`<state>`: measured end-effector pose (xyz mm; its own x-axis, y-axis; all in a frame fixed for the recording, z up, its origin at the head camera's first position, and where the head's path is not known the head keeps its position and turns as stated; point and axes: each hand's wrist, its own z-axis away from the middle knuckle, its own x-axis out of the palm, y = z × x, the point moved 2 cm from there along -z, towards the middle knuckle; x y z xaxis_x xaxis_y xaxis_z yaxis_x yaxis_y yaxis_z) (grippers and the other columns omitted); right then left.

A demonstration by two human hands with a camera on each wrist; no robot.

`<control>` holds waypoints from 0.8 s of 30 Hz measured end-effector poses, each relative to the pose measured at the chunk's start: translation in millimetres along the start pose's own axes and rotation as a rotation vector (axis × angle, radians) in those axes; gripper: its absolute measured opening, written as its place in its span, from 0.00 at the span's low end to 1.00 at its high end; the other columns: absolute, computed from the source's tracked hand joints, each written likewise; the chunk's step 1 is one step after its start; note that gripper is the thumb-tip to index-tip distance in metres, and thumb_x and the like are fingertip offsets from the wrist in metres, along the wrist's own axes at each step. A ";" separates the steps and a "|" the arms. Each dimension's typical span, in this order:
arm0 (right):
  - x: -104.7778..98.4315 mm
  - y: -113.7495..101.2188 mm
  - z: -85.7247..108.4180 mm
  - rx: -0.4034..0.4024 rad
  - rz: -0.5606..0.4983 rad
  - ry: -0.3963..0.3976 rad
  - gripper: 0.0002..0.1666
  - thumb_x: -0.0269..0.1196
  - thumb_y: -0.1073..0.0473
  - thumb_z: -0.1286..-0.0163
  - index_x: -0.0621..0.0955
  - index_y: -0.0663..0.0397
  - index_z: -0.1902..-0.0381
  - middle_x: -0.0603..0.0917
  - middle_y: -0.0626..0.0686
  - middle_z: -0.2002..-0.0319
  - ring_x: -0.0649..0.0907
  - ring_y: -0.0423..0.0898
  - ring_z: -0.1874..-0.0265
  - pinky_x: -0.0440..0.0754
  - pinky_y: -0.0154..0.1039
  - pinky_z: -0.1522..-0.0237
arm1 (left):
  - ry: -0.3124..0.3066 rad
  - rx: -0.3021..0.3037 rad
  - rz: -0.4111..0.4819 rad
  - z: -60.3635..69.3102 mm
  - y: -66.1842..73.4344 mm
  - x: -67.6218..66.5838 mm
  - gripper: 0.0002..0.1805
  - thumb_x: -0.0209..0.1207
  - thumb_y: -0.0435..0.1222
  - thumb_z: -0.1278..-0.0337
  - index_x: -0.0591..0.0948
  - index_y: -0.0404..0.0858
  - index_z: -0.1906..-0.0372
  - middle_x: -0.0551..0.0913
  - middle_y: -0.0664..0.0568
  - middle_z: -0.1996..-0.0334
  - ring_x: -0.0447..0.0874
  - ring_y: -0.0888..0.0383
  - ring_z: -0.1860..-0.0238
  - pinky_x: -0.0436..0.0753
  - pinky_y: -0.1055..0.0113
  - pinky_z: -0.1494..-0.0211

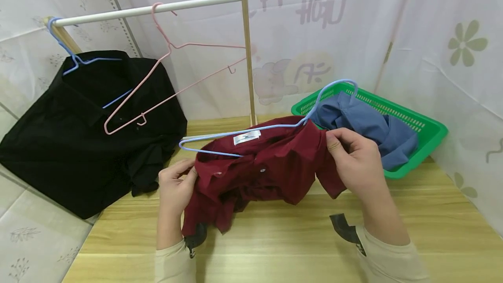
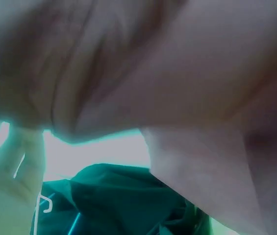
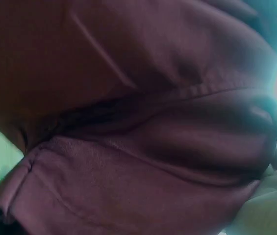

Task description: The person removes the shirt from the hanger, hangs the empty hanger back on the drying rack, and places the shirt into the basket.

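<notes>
Works at a wood-grain table before a white-railed garment rack bearing a black shirt, holding a maroon collared shirt above the table, near a green basket of blue cloth at right. Faces a pink hanger on the same rack, with a light-blue hanger partly inside the maroon shirt's collar. Pinches that shirt on either side of the collar with thumb and curled fingers of left hand and right hand, with a white label showing inside.
</notes>
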<state>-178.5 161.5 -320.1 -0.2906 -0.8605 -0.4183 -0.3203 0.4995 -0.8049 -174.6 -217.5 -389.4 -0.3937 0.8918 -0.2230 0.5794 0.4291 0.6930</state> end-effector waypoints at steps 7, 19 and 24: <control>10.7 -2.3 2.1 0.046 -0.023 -0.017 0.16 0.62 0.50 0.18 0.88 0.56 0.54 0.85 0.35 0.71 0.81 0.36 0.70 0.79 0.27 0.67 | -0.313 -0.050 -0.256 4.3 5.8 10.9 0.11 0.65 0.21 0.40 0.91 0.37 0.59 0.91 0.49 0.64 0.82 0.65 0.68 0.83 0.73 0.63; 19.8 2.0 3.6 0.025 0.106 -0.054 0.16 0.61 0.47 0.18 0.89 0.51 0.51 0.90 0.56 0.63 0.80 0.38 0.69 0.77 0.30 0.66 | 0.056 0.393 -0.189 -8.6 53.5 11.1 0.19 0.50 0.15 0.46 0.88 0.33 0.74 0.88 0.45 0.70 0.83 0.52 0.69 0.79 0.71 0.61; 25.6 -2.6 3.4 -0.009 0.146 -0.101 0.15 0.61 0.48 0.18 0.89 0.50 0.51 0.90 0.54 0.64 0.81 0.44 0.69 0.78 0.33 0.66 | 0.152 0.489 -0.160 -14.8 64.1 21.0 0.14 0.54 0.18 0.45 0.89 0.32 0.69 0.88 0.41 0.66 0.80 0.46 0.64 0.77 0.65 0.57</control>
<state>-182.0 137.9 -330.2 -0.2430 -0.7845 -0.5705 -0.2898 0.6200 -0.7291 -156.2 -173.3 -339.5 -0.5821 0.7946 -0.1728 0.7543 0.6070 0.2501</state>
